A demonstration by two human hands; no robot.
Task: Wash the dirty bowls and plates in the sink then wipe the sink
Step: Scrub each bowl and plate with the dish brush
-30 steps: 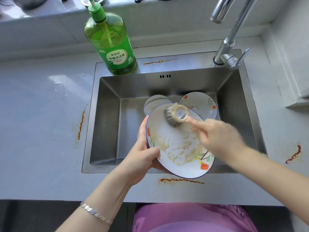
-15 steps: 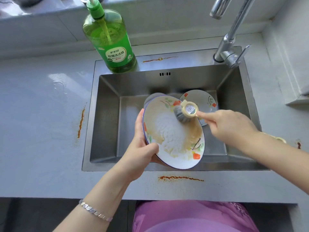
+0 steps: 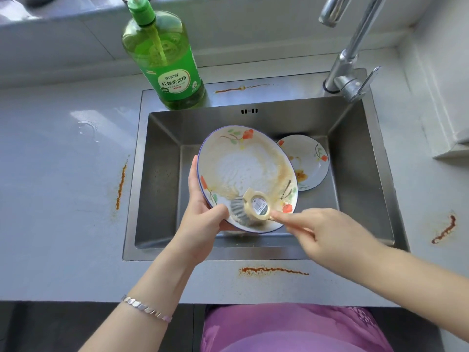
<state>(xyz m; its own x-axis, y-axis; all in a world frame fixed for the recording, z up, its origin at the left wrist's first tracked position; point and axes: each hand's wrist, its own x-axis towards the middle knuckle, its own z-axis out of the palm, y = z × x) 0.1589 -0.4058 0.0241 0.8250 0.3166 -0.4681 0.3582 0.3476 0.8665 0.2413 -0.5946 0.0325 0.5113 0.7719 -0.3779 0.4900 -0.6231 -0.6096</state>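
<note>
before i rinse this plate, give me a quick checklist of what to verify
1. Left hand grips large blue-rimmed floral plate: ok
2. Right hand holds beige-handled steel scrubber against plate: ok
3. Plate face scrubbed clean: not ok, brown film rings the centre
4. Small floral plate in steel sink washed: not ok, orange residue
5. Chrome tap running: not ok, no water visible
6. Plate underside clean: cannot tell

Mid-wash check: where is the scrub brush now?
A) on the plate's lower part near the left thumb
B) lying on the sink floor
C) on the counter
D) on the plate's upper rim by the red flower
A: the brush sits on the lower part of the held plate, beside the thumb of the left hand, its handle in the right hand.
</note>
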